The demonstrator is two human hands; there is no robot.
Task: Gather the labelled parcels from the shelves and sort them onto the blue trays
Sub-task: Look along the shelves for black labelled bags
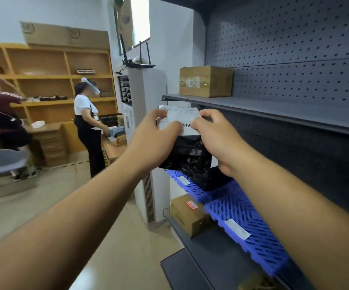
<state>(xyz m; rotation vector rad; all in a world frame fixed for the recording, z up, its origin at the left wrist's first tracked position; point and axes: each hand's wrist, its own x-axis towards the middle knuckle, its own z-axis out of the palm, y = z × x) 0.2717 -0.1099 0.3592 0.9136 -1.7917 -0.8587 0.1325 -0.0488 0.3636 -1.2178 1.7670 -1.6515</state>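
Black parcel between both hands

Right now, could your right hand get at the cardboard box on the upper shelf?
Probably not yet: the right hand and left hand both grip the black parcel. The path to the box looks open.

Parcel bag: glossy black crinkled plastic, matt white paper label. Trays: blue ribbed plastic. Shelf: matt dark grey metal with perforated back panel. Boxes: brown cardboard, taped. Background shelving: smooth wood.
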